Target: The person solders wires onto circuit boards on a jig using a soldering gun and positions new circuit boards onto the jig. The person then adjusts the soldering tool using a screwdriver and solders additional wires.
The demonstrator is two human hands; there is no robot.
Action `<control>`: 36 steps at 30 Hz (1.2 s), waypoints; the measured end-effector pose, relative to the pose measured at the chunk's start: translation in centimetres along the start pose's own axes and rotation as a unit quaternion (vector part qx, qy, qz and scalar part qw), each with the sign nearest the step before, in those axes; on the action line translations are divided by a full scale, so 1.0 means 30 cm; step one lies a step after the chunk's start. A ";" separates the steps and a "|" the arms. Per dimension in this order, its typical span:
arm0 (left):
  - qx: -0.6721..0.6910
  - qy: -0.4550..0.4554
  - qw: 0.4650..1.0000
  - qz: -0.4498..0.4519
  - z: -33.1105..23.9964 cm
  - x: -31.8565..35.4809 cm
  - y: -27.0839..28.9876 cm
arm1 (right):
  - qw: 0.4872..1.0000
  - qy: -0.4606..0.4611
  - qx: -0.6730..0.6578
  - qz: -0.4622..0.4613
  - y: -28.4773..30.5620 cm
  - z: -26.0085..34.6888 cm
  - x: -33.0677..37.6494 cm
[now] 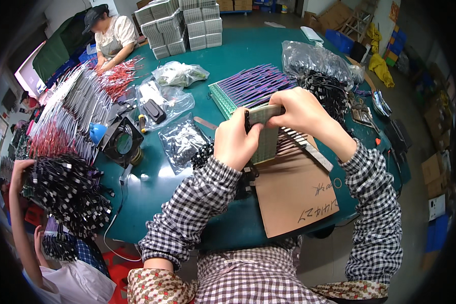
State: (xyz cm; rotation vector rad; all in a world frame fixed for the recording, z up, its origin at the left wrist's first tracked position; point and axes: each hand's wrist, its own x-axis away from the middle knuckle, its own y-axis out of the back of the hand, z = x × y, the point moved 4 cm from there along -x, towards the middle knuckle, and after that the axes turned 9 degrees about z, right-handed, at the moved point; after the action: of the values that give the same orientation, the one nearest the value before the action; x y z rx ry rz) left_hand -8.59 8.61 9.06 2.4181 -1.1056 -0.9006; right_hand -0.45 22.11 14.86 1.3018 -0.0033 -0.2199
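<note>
Both of my hands grip a stack of thin pale-green boards (266, 144), held upright above a sheet of brown cardboard (294, 207). My left hand (234, 139) is closed on its left side, with the thumb at the top edge. The fingers of my right hand (300, 112) pinch the upper right corner. Just beyond lie rows of purple and dark wires (258, 83) attached to green boards (223, 101). A pale strip (316, 156) with dark wires under it rests on the cardboard. What lies directly behind the held stack is hidden.
A fan (122, 143) and a bag of small white parts (182, 143) lie to the left. Black cables (327, 93) are heaped at right. One co-worker (114, 38) sits at the far left; another person's hand (20, 175) touches black connector cables (68, 195).
</note>
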 end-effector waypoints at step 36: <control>-0.067 0.110 0.992 0.019 0.040 0.032 -0.010 | 0.987 -0.057 0.021 0.147 -0.031 -0.022 -0.063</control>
State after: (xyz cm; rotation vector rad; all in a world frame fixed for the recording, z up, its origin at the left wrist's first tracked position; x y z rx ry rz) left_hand -8.74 8.02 7.60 2.3133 -0.9746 -0.6556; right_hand -2.37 22.83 14.02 1.3114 -0.2966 -0.0421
